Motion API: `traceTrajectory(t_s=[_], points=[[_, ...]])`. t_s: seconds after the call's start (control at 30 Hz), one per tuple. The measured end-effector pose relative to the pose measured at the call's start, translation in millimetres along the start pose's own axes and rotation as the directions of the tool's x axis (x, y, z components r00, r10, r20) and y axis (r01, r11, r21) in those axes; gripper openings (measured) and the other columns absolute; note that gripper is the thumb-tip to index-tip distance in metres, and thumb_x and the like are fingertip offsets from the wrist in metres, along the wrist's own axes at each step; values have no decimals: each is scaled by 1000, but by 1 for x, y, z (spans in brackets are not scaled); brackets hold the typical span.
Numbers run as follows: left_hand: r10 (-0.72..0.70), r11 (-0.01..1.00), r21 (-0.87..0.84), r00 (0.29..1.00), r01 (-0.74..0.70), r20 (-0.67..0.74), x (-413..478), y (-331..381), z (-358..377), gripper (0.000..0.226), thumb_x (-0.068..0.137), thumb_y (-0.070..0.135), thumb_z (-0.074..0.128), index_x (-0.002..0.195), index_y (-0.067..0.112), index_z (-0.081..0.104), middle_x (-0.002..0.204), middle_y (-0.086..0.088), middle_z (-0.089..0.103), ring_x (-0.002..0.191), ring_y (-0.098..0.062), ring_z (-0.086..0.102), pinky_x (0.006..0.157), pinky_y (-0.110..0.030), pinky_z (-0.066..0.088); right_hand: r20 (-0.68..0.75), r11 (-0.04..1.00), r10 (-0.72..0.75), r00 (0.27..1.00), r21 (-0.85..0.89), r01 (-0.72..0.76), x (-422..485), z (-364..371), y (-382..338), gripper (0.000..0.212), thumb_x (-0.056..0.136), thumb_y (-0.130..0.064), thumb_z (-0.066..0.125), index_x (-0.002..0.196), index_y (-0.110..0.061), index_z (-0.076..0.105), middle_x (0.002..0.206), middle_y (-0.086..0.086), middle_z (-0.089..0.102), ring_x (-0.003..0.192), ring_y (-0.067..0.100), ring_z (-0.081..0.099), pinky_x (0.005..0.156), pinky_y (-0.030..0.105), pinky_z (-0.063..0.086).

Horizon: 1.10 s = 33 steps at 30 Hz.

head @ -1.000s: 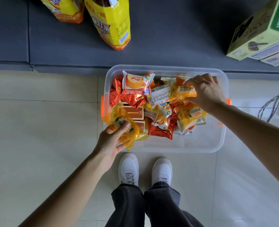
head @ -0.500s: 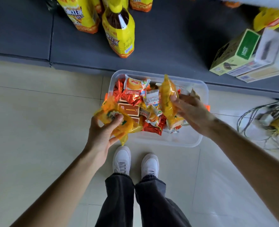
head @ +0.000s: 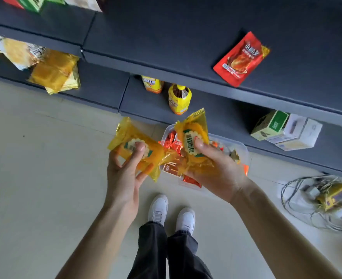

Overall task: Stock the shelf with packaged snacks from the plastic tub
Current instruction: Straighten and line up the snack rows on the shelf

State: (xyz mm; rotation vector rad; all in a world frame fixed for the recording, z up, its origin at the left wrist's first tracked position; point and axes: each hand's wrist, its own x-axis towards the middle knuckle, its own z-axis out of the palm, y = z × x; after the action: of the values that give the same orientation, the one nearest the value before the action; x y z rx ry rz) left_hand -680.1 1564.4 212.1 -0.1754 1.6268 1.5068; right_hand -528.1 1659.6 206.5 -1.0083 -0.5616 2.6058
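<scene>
L hand (head: 123,178) fingers (head: 113,158) grip yellow pkt (head: 129,135); R hand (head: 216,170) grips 2nd pkt (head: 194,127) over tub (head: 244,156).

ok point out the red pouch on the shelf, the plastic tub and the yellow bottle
red pouch (head: 241,58), head view, middle of its front face
plastic tub (head: 245,152), head view, bare right rim
yellow bottle (head: 179,99), head view, on its yellow body

9 o'clock of centre: left packet (head: 128,137), translucent amber-yellow film, white scalloped label edged green.
Centre: right packet (head: 195,124), same amber, same label.
1 o'clock: pouch (head: 240,59), red, orange print.
12 o'clock: bottle (head: 179,99), yellow.
Upper half: shelf (head: 166,37), dark slate grey.
6 o'clock: shoes (head: 159,206), white.
8 o'clock: floor (head: 35,178), pale beige.
</scene>
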Motion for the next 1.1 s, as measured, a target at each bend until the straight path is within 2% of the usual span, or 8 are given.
traceTrajectory(t_s=[0.1, 0.2, 0.37, 0.57, 0.7, 0.8, 0.9, 1.1], points=[[57, 994, -87, 998, -60, -31, -25, 38, 2, 34, 70, 31, 68, 102, 24, 57, 102, 5, 71, 103, -17, 68, 72, -26, 53, -60, 981, 5, 998, -191, -16, -21, 37, -34, 55, 78, -28, 74, 125, -7, 56, 131, 29, 49, 115, 41, 57, 88, 39, 55], [139, 982, -124, 989, -144, -48, -44, 80, 9, 28, 73, 32, 66, 100, 26, 59, 100, 7, 71, 104, -15, 66, 86, -31, 50, -51, 927, -58, 997, -374, 35, -44, 78, -67, 42, 82, -31, 67, 120, -15, 61, 119, 17, 65, 106, 31, 65, 90, 39, 55], [272, 950, -153, 962, -271, -16, -66, 153, 21, 43, 74, 35, 67, 114, 25, 57, 107, 8, 72, 106, -14, 66, 99, -36, 44, 44, 659, -273, 961, -720, 221, -68, 153, -122, 43, 77, -41, 62, 111, -15, 61, 99, 5, 71, 94, 23, 68, 81, 33, 57], [423, 901, -154, 899, -405, 110, -65, 234, 45, 34, 65, 30, 73, 98, 27, 63, 95, 9, 71, 91, -12, 69, 74, -27, 54, 96, 471, -510, 855, -800, 371, -73, 217, -186, 53, 68, -44, 64, 112, -16, 61, 86, -6, 72, 74, 7, 69, 61, 19, 52], [484, 874, -134, 857, -467, 177, -54, 284, 71, 67, 59, 28, 77, 120, 15, 54, 104, 0, 72, 96, -18, 71, 68, -29, 58, 98, 385, -637, 765, -819, 426, -63, 240, -222, 28, 83, -32, 66, 105, -15, 66, 84, -5, 72, 74, 7, 69, 64, 19, 52], [555, 831, -94, 803, -549, 216, -41, 319, 87, 81, 59, 24, 79, 131, 20, 43, 112, 1, 67, 95, -18, 71, 65, -31, 59, 52, 359, -697, 716, -838, 410, -47, 253, -246, 23, 86, -32, 65, 103, -18, 68, 92, -1, 74, 83, 12, 70, 74, 24, 57], [584, 800, -22, 770, -600, 258, -16, 352, 98, 58, 72, 18, 79, 123, 26, 51, 111, 0, 67, 93, -15, 71, 62, -25, 58, -19, 360, -728, 686, -862, 358, -21, 262, -271, 19, 88, -36, 63, 99, -22, 69, 89, -6, 74, 81, 6, 69, 74, 17, 55], [605, 788, -4, 774, -615, 185, 66, 408, 114, 34, 88, 20, 68, 116, 18, 50, 119, -4, 61, 105, -18, 65, 65, -23, 58, -58, 319, -727, 684, -911, 262, 50, 278, -320, 11, 89, -21, 64, 101, -21, 65, 84, -9, 67, 55, -11, 59, 48, 3, 42]])
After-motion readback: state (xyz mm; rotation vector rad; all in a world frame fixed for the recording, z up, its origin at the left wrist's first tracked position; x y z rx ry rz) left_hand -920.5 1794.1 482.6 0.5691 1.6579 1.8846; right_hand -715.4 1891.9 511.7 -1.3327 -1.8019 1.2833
